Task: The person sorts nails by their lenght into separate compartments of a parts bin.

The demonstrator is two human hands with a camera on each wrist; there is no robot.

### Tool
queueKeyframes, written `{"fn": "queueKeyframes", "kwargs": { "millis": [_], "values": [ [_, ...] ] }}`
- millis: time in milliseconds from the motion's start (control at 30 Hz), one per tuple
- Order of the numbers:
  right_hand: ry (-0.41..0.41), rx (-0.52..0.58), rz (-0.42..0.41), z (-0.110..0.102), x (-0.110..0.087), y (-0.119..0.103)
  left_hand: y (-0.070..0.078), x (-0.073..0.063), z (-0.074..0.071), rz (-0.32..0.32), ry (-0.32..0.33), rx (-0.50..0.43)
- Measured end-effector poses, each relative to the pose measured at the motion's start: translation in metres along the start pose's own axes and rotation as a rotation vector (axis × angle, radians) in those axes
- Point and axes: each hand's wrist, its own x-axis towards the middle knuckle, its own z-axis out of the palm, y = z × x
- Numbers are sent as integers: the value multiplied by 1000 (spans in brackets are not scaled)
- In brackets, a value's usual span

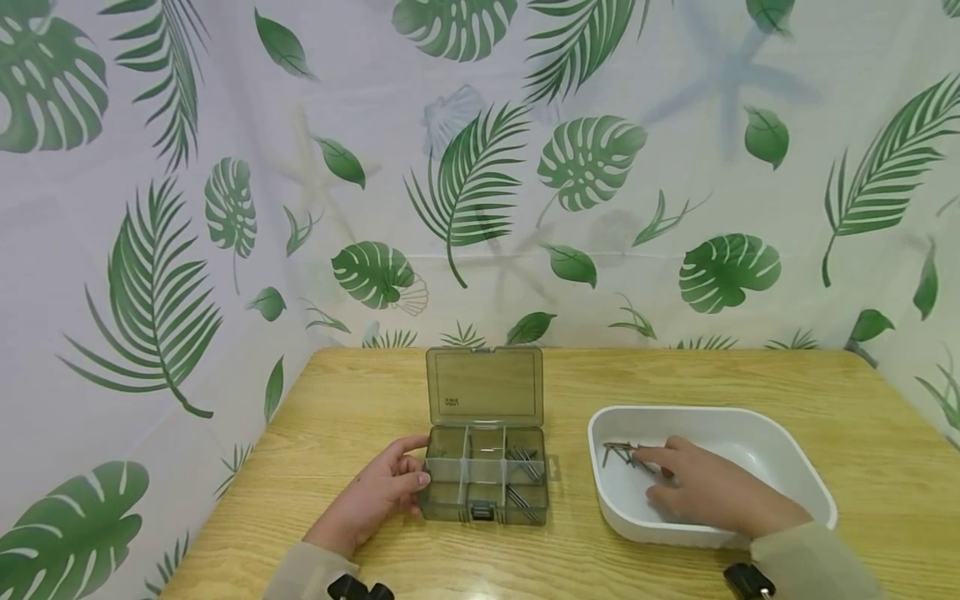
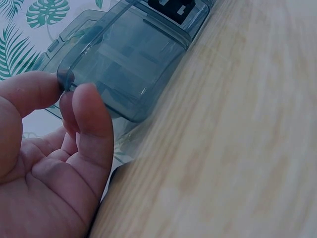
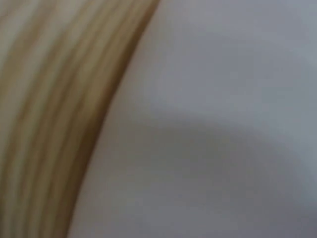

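A smoky clear compartment box (image 1: pixel 483 500) stands on the table with its lid (image 1: pixel 486 385) raised. My left hand (image 1: pixel 382 492) grips the box's left side; in the left wrist view, thumb and fingers pinch the edge of the box (image 2: pixel 133 74). Thin grey metal pins (image 1: pixel 525 462), nail-like, lie in the two right-hand compartments. My right hand (image 1: pixel 697 483) reaches into a white basin (image 1: pixel 795 467), index fingertip at a small pile of similar pins (image 1: pixel 618 452), thumb apart from it. The right wrist view shows only the blurred basin wall (image 3: pixel 198 148) and wood.
A light wooden table (image 1: pixel 360 392) carries both containers, the basin to the right of the box. Behind and at the sides hangs a white cloth (image 1: pixel 495 317) printed with green leaves.
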Motion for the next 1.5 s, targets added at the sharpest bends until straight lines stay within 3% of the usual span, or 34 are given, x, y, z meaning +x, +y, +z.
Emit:
{"fn": "queueKeyframes", "kwargs": {
  "millis": [467,767,1233,1500],
  "values": [
    [58,-50,-43,5,5,7,0,-1,0,4,6,23],
    [2,-6,-16,2,6,6,1,0,-1,8,2,30],
    [9,-37,-20,5,3,7,-3,-1,2,-11,-8,2],
    [81,-49,-13,2,3,2,4,-4,1,-12,-4,1]
  ]
}}
